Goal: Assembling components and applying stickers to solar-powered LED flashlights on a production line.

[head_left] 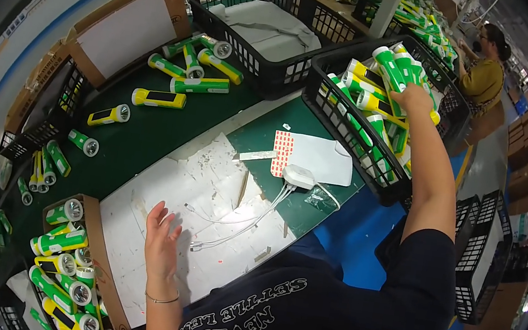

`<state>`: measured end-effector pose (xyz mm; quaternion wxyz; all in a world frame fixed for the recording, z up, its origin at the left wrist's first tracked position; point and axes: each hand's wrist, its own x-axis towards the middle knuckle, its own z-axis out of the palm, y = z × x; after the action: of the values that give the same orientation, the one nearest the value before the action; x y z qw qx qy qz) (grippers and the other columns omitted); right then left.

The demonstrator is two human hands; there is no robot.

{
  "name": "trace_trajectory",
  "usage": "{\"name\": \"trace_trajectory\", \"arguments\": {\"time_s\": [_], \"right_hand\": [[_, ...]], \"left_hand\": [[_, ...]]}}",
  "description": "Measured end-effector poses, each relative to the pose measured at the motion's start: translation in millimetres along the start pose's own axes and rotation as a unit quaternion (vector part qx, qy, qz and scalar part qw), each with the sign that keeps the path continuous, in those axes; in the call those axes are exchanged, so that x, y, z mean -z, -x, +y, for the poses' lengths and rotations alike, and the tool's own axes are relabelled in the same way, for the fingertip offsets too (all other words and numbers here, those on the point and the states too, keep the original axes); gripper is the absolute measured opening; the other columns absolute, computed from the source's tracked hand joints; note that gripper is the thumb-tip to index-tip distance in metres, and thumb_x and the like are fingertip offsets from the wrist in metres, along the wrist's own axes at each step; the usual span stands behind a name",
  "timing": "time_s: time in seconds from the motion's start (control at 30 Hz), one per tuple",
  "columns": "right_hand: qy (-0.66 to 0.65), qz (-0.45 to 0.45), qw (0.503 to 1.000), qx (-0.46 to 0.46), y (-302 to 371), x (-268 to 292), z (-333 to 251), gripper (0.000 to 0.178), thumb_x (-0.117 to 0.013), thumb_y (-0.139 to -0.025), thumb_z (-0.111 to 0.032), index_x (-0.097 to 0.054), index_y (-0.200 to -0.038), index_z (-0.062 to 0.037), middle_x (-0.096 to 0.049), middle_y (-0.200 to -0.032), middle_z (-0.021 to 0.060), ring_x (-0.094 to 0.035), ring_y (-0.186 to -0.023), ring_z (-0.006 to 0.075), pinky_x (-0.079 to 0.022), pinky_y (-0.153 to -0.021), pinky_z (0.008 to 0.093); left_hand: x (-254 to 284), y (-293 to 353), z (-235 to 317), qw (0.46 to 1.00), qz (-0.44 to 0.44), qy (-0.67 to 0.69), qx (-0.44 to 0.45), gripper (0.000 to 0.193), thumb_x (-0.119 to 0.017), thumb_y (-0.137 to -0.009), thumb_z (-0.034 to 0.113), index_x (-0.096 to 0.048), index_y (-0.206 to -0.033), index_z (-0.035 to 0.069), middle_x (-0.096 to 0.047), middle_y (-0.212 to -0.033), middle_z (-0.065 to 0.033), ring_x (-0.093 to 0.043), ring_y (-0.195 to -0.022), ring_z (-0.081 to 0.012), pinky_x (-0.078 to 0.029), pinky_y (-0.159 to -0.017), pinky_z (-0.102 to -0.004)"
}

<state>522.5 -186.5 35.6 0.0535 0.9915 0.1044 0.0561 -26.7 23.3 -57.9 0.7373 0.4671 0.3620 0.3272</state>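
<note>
My right hand [416, 101] reaches into a black plastic crate [348, 143] at the right, filled with green, white and yellow flashlights. Its fingers close around a green-and-white flashlight [389, 66] on top of the pile; part of the grip is hidden behind the hand. My left hand [163, 235] hovers over the white work sheet [135, 214] with its fingers apart and nothing in it. To the right of that hand, thin white cables [256, 221] run from a white charger block [298, 176].
A utility knife [257, 156] lies beside a sheet of red-marked stickers [284, 147]. Loose flashlights [158, 98] are spread across the green table. A cardboard box [97, 249] of flashlights stands at the left. Behind is a paper-lined crate [258, 63]; a person [483, 67] works at far right.
</note>
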Motion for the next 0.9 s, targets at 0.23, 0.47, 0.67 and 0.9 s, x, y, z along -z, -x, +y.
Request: {"name": "trace_trajectory", "arguments": {"time_s": [0.23,0.47,0.67,0.9], "right_hand": [[0.056,0.11,0.989,-0.083,-57.6,-39.8,45.1,0.032,-0.064,-0.079,-0.03,-0.064,-0.105,-0.0102,-0.063,-0.105,0.0175,-0.064,-0.093,0.0296,-0.053,-0.072,0.0379],[0.133,-0.092,0.986,-0.042,-40.4,19.6,39.3,0.065,-0.085,-0.052,-0.033,-0.064,-0.107,-0.0047,-0.061,-0.117,0.0096,-0.062,-0.1,0.025,-0.051,-0.082,0.0379],[-0.015,0.059,0.982,0.179,-32.6,75.9,-70.3,0.048,-0.072,-0.07,-0.034,-0.059,-0.108,-0.0081,-0.064,-0.106,0.0119,-0.06,-0.098,0.0308,-0.049,-0.081,0.0407],[-0.134,0.032,0.875,0.464,95.3,15.5,-312.6,0.038,-0.065,-0.072,-0.037,-0.058,-0.101,-0.0125,-0.065,-0.094,0.0107,-0.062,-0.09,0.03,-0.049,-0.073,0.043]], "left_hand": [[1.6,-2.5,-2.7,1.0,0.01,-0.009,0.006,0.044,-0.054,-0.087,0.025,-0.043,-0.129,0.014,-0.04,-0.119,0.0009,-0.043,-0.108,-0.0109,-0.033,-0.092,-0.0342],[-5.7,-14.1,1.1,0.999,0.017,-0.028,0.039,0.041,-0.052,-0.088,0.018,-0.043,-0.127,0.011,-0.037,-0.122,-0.0029,-0.043,-0.108,-0.0129,-0.036,-0.089,-0.0303],[-20.0,-34.3,-10.4,0.997,-0.038,-0.01,0.063,0.042,-0.056,-0.087,0.022,-0.044,-0.127,0.014,-0.039,-0.121,-0.0022,-0.043,-0.106,-0.0123,-0.036,-0.088,-0.0295],[-18.9,-26.2,-5.2,0.997,-0.041,-0.032,0.057,0.042,-0.055,-0.088,0.02,-0.043,-0.127,0.012,-0.038,-0.123,-0.0021,-0.045,-0.105,-0.0117,-0.037,-0.09,-0.0334]]}}
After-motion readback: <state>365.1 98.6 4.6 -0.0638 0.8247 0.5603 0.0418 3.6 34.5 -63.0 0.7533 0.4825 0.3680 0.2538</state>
